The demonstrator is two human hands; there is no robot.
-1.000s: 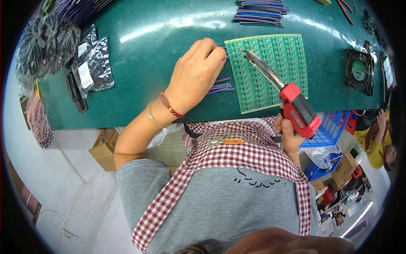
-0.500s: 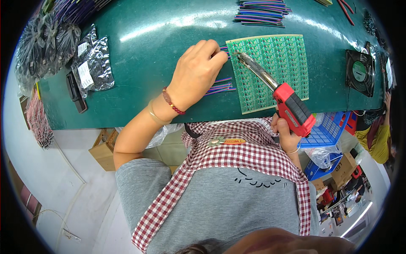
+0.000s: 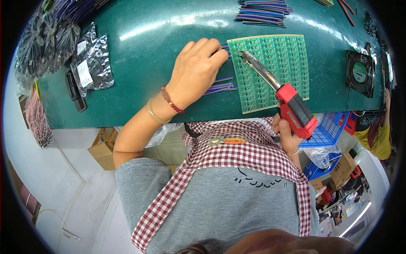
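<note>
A green circuit board panel (image 3: 277, 72) lies on the table with its pale borders at top and bottom. My left hand (image 3: 198, 67) is closed at its left edge, over thin multicoloured wires (image 3: 226, 51) that show between the fingers and the board; the fingertips themselves are hidden. In my right hand (image 3: 289, 137), below the table's front edge, is a red and black soldering iron (image 3: 296, 110). Its metal barrel slants up and left, with the dark tip at the panel's upper left, close to the wire ends. More wires (image 3: 220, 86) lie beside the panel, partly under my left wrist.
A bundle of wires (image 3: 264, 12) lies at the far side of the green table (image 3: 148, 55). Plastic bags (image 3: 95, 63) and a black tool-like object (image 3: 75, 91) sit at left. At right stands a black fan (image 3: 360, 73); a blue crate (image 3: 327, 131) is below the edge.
The soldering iron has shifted very slightly to the right, its tip still over the panel's upper left corner. My left hand stays nearly in place.
</note>
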